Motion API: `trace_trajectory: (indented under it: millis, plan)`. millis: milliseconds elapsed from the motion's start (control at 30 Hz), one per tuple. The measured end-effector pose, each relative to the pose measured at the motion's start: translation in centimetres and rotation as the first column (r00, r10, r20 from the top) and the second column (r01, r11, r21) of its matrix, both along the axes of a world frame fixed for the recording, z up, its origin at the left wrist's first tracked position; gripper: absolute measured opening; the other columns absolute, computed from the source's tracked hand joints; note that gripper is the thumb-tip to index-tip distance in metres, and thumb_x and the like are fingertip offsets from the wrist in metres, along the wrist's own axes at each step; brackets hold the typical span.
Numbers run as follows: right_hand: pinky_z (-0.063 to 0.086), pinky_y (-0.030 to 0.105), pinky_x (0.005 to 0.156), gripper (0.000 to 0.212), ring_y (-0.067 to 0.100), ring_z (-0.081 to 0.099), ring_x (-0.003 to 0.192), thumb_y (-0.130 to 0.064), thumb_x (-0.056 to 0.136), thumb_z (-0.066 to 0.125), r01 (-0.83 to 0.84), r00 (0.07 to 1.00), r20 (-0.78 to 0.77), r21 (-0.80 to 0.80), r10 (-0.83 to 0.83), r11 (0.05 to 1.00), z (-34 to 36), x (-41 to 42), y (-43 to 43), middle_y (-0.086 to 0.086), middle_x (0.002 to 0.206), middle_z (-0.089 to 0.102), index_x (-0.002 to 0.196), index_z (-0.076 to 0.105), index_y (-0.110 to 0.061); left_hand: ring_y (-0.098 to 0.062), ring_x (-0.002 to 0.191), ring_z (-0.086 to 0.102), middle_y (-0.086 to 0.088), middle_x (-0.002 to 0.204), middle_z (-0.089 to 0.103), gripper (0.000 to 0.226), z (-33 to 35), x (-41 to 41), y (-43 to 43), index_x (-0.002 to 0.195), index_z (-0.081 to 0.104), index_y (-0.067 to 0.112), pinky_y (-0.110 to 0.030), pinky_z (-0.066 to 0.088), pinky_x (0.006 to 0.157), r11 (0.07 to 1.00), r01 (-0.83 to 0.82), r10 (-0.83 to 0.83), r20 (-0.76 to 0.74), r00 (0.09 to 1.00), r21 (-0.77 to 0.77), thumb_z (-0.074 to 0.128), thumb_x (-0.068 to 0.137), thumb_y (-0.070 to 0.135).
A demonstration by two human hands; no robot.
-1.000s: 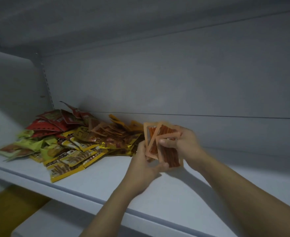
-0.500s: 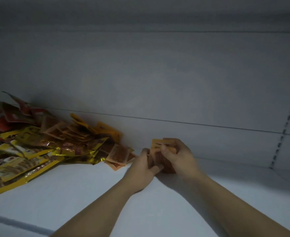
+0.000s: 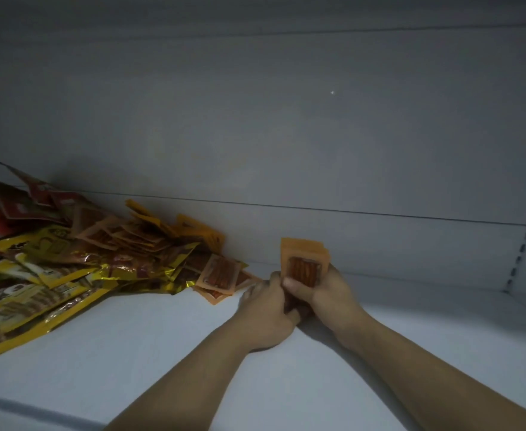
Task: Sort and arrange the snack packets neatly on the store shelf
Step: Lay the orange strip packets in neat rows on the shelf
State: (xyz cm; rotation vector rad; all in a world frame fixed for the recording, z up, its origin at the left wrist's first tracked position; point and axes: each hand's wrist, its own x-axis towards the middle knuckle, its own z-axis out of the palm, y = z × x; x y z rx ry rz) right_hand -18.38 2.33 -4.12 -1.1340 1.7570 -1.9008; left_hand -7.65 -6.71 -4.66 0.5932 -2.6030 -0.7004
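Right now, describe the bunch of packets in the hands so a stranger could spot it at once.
On the white shelf, look right of the loose heap of snack packets at the left. There the left hand and right hand grip a small stack of orange packets. Unlike the scattered ones, it stands upright and squared together.

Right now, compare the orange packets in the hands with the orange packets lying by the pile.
The held orange packets stand upright in a squared stack; the loose orange packets lie overlapped and askew. The held ones are gripped by the left hand and right hand; the loose ones rest on the shelf. Both have orange borders around a reddish window.
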Motion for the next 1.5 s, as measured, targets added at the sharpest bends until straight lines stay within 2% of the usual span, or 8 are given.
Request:
trace_trajectory:
  millis: [233,533,767,967,1100,1233,1400,1500]
  plan:
    - [0.048,0.008,0.058,0.024,-0.004,0.066,0.069,-0.004,0.080,0.078,0.106,0.994,-0.047,0.066,-0.103,0.992,-0.3,-0.4,-0.3,-0.013,0.082,0.072,0.091,0.067,-0.022,-0.025,0.128,0.034,-0.001,0.137,0.051,0.051,0.8,2.7,-3.4,0.133,0.052,0.028,-0.040,0.034,0.100,0.845,-0.469,0.424,-0.213,0.880,-0.258,0.052,0.086,0.048]
    - [0.048,0.013,0.066,0.027,0.008,0.066,0.085,-0.008,0.080,0.079,0.094,0.993,-0.078,0.092,-0.087,0.991,-0.2,0.1,-0.4,-0.012,0.091,0.070,0.095,0.065,-0.024,-0.034,0.133,0.037,-0.015,0.144,0.038,0.069,3.4,1.3,-5.8,0.141,0.036,0.012,-0.040,0.041,0.098,0.747,-0.511,0.647,0.285,0.707,-0.426,0.052,0.092,0.058]
    - [0.045,0.005,0.060,0.026,-0.010,0.064,0.072,-0.008,0.079,0.080,0.060,0.997,-0.046,0.069,-0.057,0.996,-0.3,-0.5,-0.4,-0.016,0.086,0.070,0.094,0.066,-0.024,-0.032,0.114,0.060,-0.014,0.123,0.062,0.036,3.5,-1.2,-7.5,0.117,0.060,0.010,-0.032,0.048,0.080,0.848,-0.478,0.526,0.265,0.808,-0.227,0.061,0.089,0.033]
    - [0.058,0.036,0.074,0.018,0.024,0.074,0.089,-0.003,0.085,0.072,-0.129,0.932,0.324,-0.117,0.161,0.985,0.6,0.0,0.3,0.010,0.097,0.076,0.101,0.073,-0.010,-0.028,0.077,0.066,-0.011,0.081,0.069,0.028,2.0,-1.2,-4.4,0.088,0.063,0.006,-0.037,0.054,0.069,0.884,-0.030,0.222,-0.361,0.906,0.466,0.050,0.102,0.027]
    - [0.056,0.048,0.086,0.018,0.034,0.071,0.098,-0.006,0.087,0.069,-0.172,0.867,0.436,-0.193,0.242,0.966,0.6,-0.8,1.0,0.017,0.102,0.074,0.105,0.070,-0.006,-0.020,0.067,0.067,-0.011,0.076,0.071,0.010,3.0,-1.7,-1.4,0.085,0.068,0.006,-0.028,0.053,0.060,0.848,0.169,0.069,-0.421,0.904,0.502,0.065,0.078,0.012]
    - [0.058,0.039,0.080,0.020,0.022,0.073,0.091,-0.009,0.087,0.072,0.000,0.972,0.236,-0.048,0.012,0.999,0.5,-1.7,0.9,0.007,0.103,0.075,0.104,0.069,-0.018,-0.019,0.082,0.068,0.001,0.084,0.071,0.009,3.4,-0.6,-3.4,0.081,0.067,0.021,-0.034,0.056,0.074,0.982,-0.120,0.158,-0.284,0.946,0.148,0.067,0.091,0.020]
    - [0.052,0.011,0.067,0.093,0.001,0.058,0.113,-0.001,0.087,0.070,-0.067,0.988,0.138,-0.045,0.073,0.997,-0.2,-1.5,0.2,-0.017,0.128,0.059,0.152,0.019,-0.045,-0.031,0.127,0.045,-0.007,0.133,0.053,0.060,2.8,1.9,-6.3,0.131,0.054,0.021,-0.039,0.042,0.103,0.841,-0.363,0.494,0.295,0.818,-0.401,0.048,0.090,0.066]
    - [0.054,0.015,0.062,0.052,0.019,0.070,0.096,-0.004,0.083,0.076,-0.086,0.987,0.135,-0.002,0.085,0.996,0.0,-1.3,0.2,-0.003,0.111,0.070,0.128,0.054,-0.019,-0.031,0.129,0.041,-0.010,0.139,0.047,0.059,2.3,1.0,-6.1,0.138,0.048,0.015,-0.040,0.039,0.104,0.816,-0.297,0.510,0.376,0.774,-0.496,0.041,0.097,0.057]
